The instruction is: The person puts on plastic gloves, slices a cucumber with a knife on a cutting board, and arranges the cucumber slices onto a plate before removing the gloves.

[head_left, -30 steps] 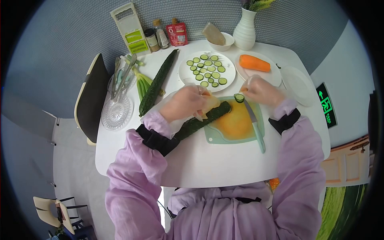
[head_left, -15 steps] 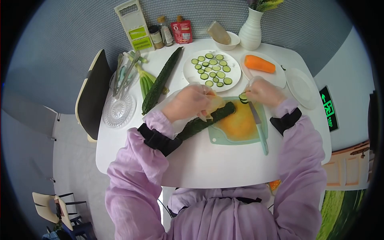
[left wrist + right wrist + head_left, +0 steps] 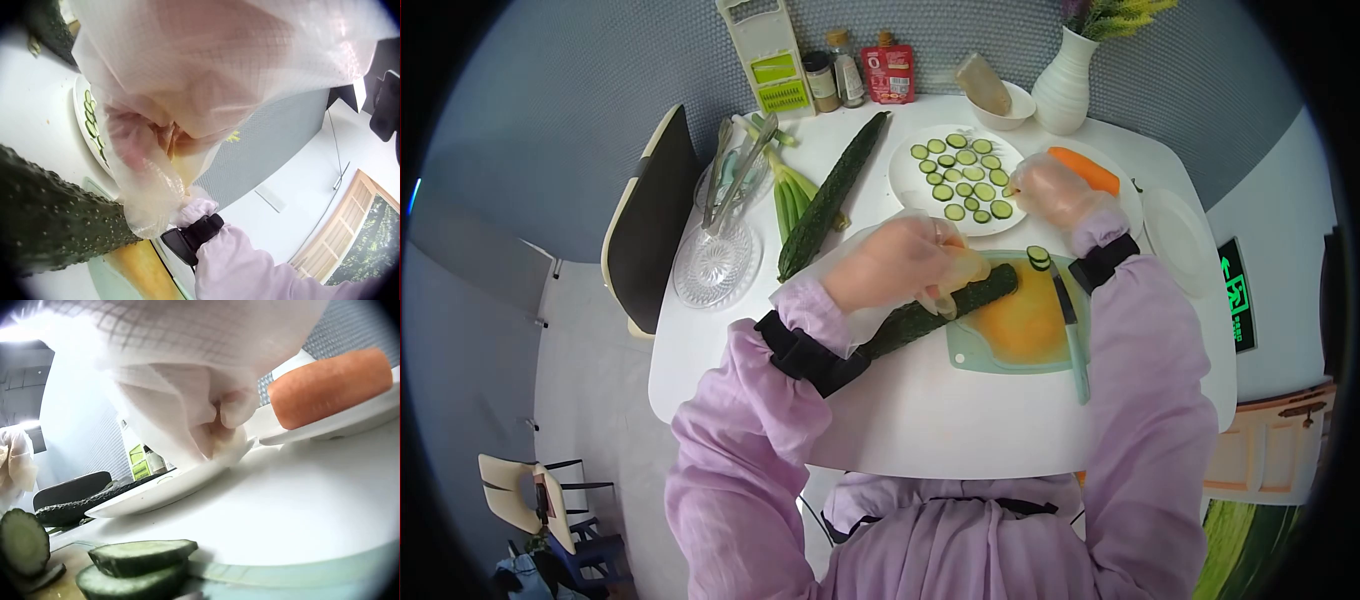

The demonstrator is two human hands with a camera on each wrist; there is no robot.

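The left hand (image 3: 900,262), in a clear glove, is above the partly cut cucumber (image 3: 930,318); its fingers are curled, with nothing distinct in them. In the left wrist view the loose glove tip overlaps the cucumber's (image 3: 56,219) end. At the right rim of the plate of slices (image 3: 940,226), the gloved right hand (image 3: 1055,190) pinches a small, mostly hidden cucumber slice (image 3: 1008,192). Two stacked slices (image 3: 1038,258) lie on the green cutting board (image 3: 975,362), also seen in the right wrist view (image 3: 137,565). The knife (image 3: 1071,330) lies across the board's right side.
A peeled carrot (image 3: 1090,168) lies on a plate behind the right hand; an empty plate (image 3: 1182,240) is further right. Left stand a whole cucumber (image 3: 830,200), green onions (image 3: 788,205), tongs (image 3: 740,175) and a glass dish (image 3: 715,265). Jars, grater (image 3: 775,65) and vase (image 3: 1064,85) line the back.
The right hand has moved from the slices on the board up to the rim of the plate. The left hand stays over the cucumber. The head view has shifted, moving the table contents rightward.
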